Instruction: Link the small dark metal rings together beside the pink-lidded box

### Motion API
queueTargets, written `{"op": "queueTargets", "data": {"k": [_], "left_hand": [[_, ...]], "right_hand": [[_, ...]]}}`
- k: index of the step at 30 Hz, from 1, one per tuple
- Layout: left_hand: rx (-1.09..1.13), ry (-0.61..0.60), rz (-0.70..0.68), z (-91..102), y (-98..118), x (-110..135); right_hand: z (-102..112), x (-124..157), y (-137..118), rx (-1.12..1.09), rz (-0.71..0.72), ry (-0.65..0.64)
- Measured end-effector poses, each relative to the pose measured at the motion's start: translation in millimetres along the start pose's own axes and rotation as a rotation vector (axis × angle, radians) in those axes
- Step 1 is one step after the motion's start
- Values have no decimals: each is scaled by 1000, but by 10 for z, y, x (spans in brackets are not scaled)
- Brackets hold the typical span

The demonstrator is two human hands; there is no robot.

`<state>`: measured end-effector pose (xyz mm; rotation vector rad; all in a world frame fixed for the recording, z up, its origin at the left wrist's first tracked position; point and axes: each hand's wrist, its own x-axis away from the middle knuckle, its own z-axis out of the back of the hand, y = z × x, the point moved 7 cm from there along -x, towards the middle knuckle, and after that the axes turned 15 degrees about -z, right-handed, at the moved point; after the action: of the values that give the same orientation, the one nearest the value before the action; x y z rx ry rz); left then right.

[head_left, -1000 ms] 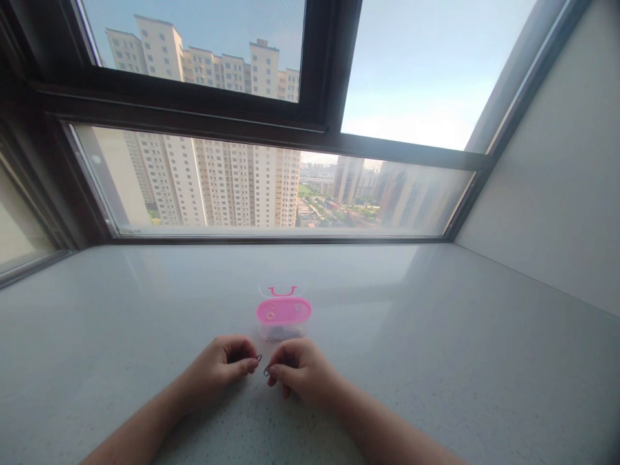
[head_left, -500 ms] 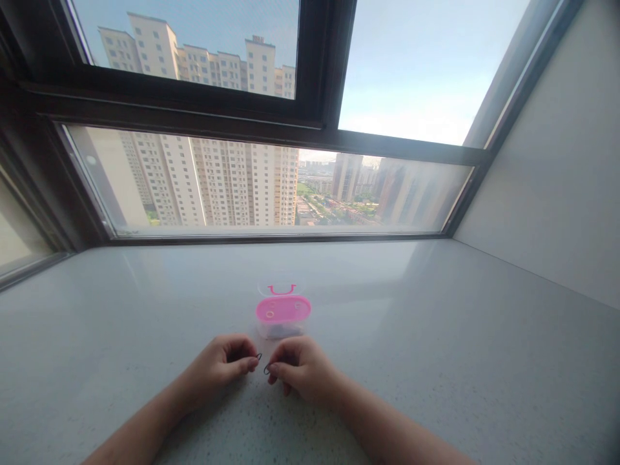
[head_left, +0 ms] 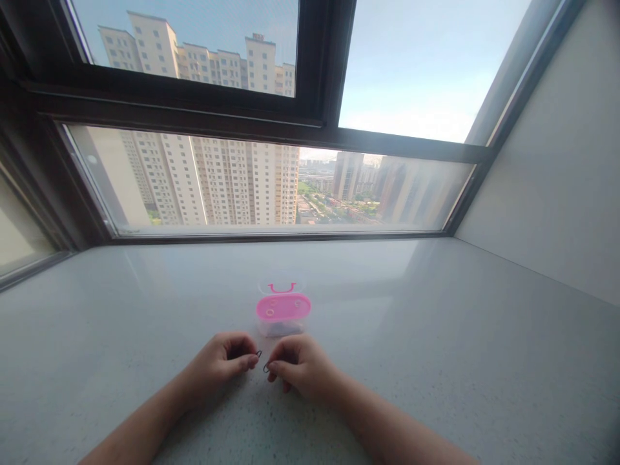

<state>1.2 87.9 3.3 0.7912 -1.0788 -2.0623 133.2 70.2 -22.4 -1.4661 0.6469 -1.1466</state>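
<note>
Between thumb and fingertip, my left hand (head_left: pixel 227 356) pinches a small dark loop (head_left: pixel 259 353) that looks like a rubber band. A second dark loop (head_left: pixel 266 368) of the same look is pinched in my right hand (head_left: pixel 305 369). The two loops are close together but apart, a little above the speckled white surface. Just beyond my fingers stands a small clear box (head_left: pixel 281 328) with a pink tray (head_left: pixel 285 310) on it. A few small ring shapes show on the tray, too small to make out fully.
A clear lid with a pink handle (head_left: pixel 281 289) is behind the tray. The wide white sill (head_left: pixel 436 336) runs back to a dark-framed window (head_left: pixel 271 240). A pale wall (head_left: pixel 552 161) bounds it at right. Tall buildings show outside.
</note>
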Motion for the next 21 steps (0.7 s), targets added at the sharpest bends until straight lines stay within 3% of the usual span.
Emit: {"op": "queueTargets", "data": {"k": [21], "left_hand": [[5, -7, 6, -12, -2, 4]], "right_hand": [[9, -3, 15, 16, 11, 5]]}}
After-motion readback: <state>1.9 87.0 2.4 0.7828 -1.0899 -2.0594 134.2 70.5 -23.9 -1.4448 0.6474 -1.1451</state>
